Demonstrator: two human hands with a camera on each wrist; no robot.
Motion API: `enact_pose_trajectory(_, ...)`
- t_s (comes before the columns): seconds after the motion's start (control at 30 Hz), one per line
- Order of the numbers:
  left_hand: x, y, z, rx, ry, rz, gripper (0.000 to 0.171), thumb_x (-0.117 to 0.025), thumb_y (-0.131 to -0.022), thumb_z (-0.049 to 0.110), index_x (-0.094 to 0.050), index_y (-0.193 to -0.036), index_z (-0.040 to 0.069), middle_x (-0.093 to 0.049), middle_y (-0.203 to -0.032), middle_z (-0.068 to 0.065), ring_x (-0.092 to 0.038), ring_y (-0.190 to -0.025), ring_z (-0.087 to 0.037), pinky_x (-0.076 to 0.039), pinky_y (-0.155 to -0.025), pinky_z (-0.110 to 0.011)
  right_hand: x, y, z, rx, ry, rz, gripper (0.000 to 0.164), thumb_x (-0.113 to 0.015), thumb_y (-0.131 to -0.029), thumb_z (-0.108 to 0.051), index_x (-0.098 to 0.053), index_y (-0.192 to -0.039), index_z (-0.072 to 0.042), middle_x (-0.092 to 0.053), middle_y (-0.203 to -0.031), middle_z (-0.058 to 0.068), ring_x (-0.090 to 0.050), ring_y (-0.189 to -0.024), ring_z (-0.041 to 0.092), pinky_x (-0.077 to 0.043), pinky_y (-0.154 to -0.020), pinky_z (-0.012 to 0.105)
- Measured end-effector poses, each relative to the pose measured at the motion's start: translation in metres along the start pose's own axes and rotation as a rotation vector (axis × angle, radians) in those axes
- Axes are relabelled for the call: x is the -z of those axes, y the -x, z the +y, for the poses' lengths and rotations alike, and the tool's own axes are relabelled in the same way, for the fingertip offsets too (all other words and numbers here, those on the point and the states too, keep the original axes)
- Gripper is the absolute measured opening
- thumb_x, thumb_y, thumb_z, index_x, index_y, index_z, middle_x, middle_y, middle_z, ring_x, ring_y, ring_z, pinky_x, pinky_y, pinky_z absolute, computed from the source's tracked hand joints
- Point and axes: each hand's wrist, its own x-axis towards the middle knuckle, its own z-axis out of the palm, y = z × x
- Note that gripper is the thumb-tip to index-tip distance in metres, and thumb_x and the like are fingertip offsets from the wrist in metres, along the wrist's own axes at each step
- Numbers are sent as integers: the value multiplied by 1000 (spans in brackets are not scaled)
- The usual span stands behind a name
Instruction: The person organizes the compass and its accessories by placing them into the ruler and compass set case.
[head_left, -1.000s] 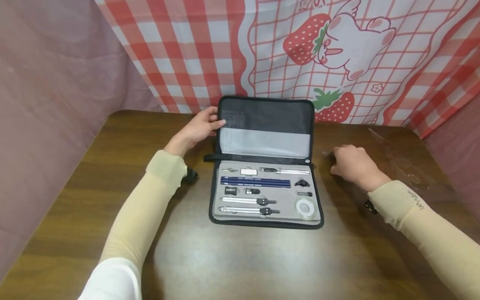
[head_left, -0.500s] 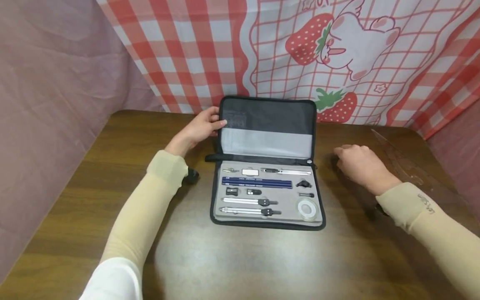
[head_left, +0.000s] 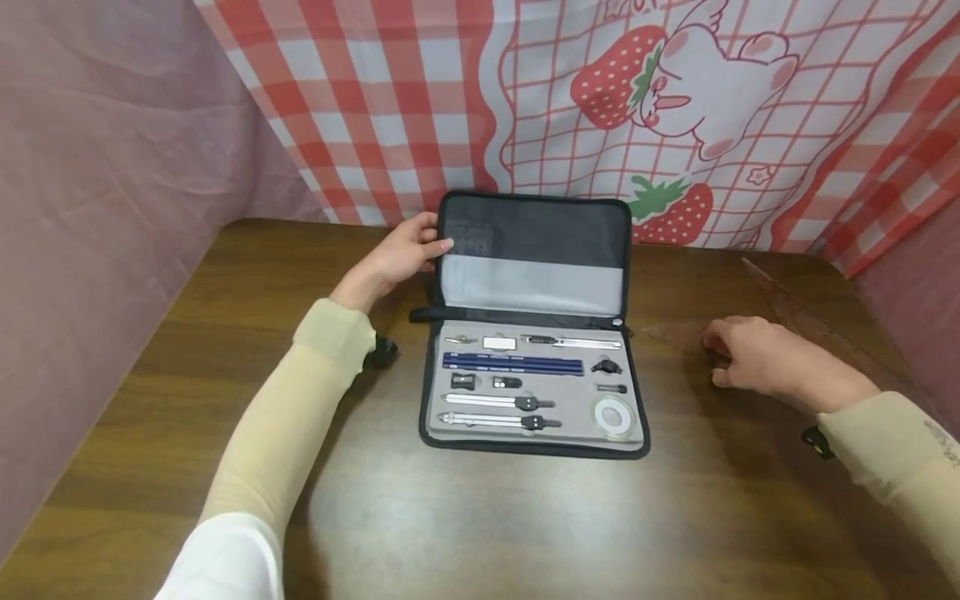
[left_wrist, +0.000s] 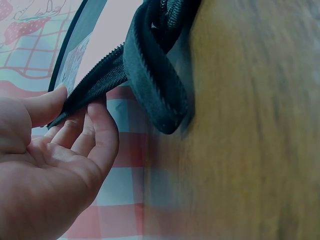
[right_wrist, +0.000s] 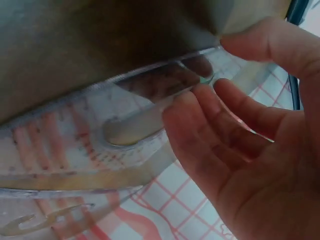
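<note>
In the head view a black zippered case (head_left: 540, 229) stands unfolded, its cover leaning up. Its grey tray holds two compasses (head_left: 491, 401), blue pencils (head_left: 512, 364), a white eraser (head_left: 499, 343) and a round tape roll (head_left: 612, 417). My left hand (head_left: 397, 254) pinches the cover's left edge, thumb in front and fingers behind. My right hand (head_left: 765, 354) is low over the table right of the case. A transparent drafting template (right_wrist: 70, 132) with cutouts and scale marks lies by its fingers in the right wrist view. Thumb and fingertips stand apart; whether they touch the plastic is unclear.
More faint clear plastic (head_left: 783, 296) lies on the wooden table (head_left: 525, 533) behind the right hand. A red checked cloth (head_left: 420, 100) hangs at the back. Beside the left hand, a black strap loop (left_wrist: 160, 85) sticks out from the case.
My right hand first shifts right, then drops back toward me and further right, away from the case. A clear plastic tip now shows left of it. The left hand stays on the cover.
</note>
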Motion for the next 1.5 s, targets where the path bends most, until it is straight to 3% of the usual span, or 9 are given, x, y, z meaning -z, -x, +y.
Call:
enact_pose_trajectory(0.27,0,1,0,-1,-9,3,41,-55,-91,29,-43,-127,15,-59,-113,-3,-55,-98,-18,-44,-86,-32,2,-12,3,-5,-33,-50,40,-73,-60,-23,-53,-89,-3,-48,-74,0,-46,-65,16,-41,-59,35)
enact_pose_trajectory(0.5,-1,1,-1,-18,-12,5,38,-54,-92,28,-44,-126,15,-60,-112,-3,-56,-97,-18,-45,-84,-33,1,-11,0,-7,10,-27,40,-72,-57,-25,-51,-85,-5,-47,-71,-1,-45,-61,15,-40,-55,34)
enact_pose_trajectory(0.87,0,0,-1,-6,5,6,38,-54,-92,26,-44,-126,14,-61,-111,-3,-56,-96,-19,-45,-83,-33,3,-2,-4,52,-21,15,31,-71,-62,-18,-50,-83,-9,-45,-68,-2,-43,-60,13,-39,-55,32)
enact_pose_trajectory(1.1,1,-1,2,-6,15,-2,38,-54,-92,27,-44,-127,14,-60,-112,-4,-57,-97,-18,-45,-83,-34,2,6,-9,88,-7,-99,41,-75,-59,-22,-54,-90,-7,-49,-81,-1,-46,-70,14,-43,-61,33)
enact_pose_trajectory(1.5,0,-1,1,2,2,-3,38,-54,-92,27,-44,-126,14,-60,-112,-3,-56,-97,-17,-45,-84,-33,-7,7,-13,114,-63,-45,38,-70,-56,-20,-51,-87,-9,-45,-68,-5,-42,-59,8,-40,-55,29)
